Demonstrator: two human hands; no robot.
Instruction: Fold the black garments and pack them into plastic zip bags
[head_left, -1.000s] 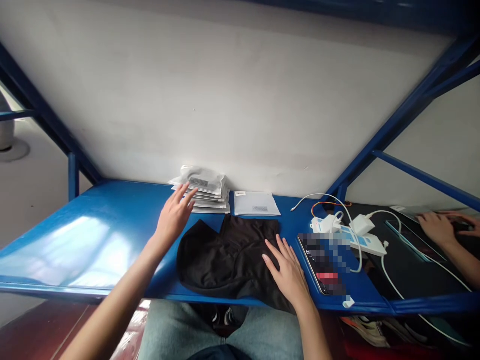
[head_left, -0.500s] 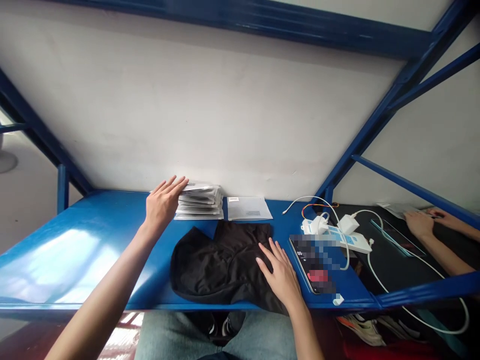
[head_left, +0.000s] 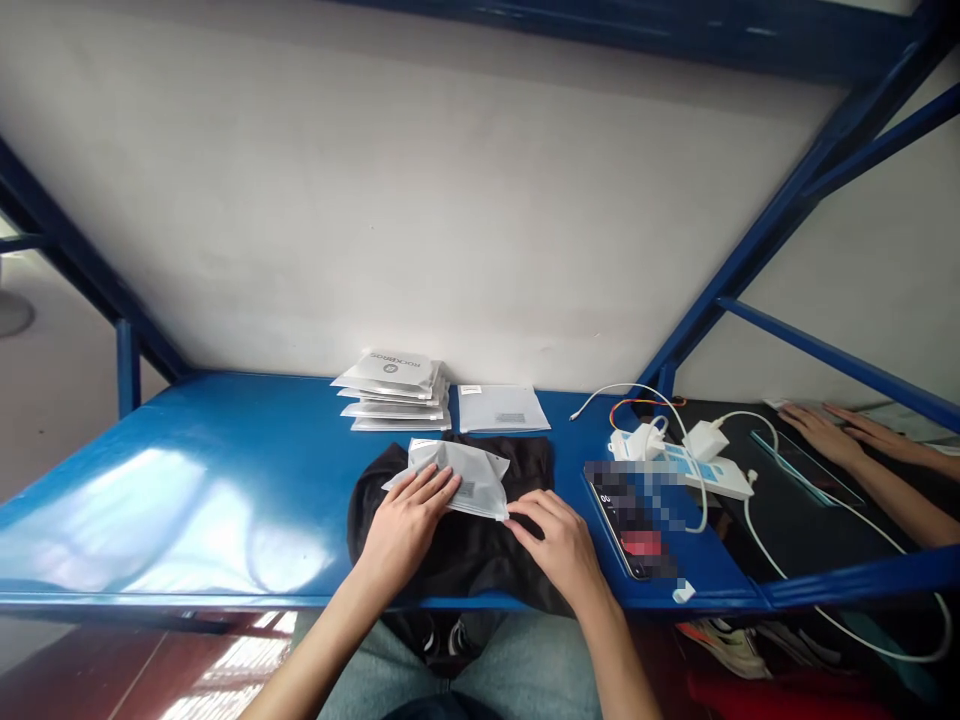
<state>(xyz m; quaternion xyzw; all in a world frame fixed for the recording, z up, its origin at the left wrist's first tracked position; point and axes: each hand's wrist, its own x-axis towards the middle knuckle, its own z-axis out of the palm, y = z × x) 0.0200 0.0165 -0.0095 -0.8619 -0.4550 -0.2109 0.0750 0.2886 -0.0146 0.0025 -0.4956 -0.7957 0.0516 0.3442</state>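
A frosted white plastic zip bag (head_left: 480,472) is over the dark garment, tilted, in front of me. My left hand (head_left: 409,510) has its fingers across the bag's top at the left; its thumb is hidden, apparently beneath. My right hand (head_left: 551,535) pinches the bag's lower right corner between thumb and fingertips. Under both hands lies a black cloth garment (head_left: 495,560), spread on the table and reaching its front edge. Behind it stands a stack of similar white bags (head_left: 397,385), the top one printed with a dark logo.
A single flat bag (head_left: 502,408) lies beside the stack on the blue table (head_left: 187,480). To the right are a phone (head_left: 626,525), a white power strip (head_left: 679,465) with chargers and loose cables. Another person's hands (head_left: 832,435) work past the blue frame (head_left: 772,210).
My left hand has come from the stack to the garment, bringing the top bag. The right hand has left the cloth and taken the bag's corner. The view has shifted slightly.
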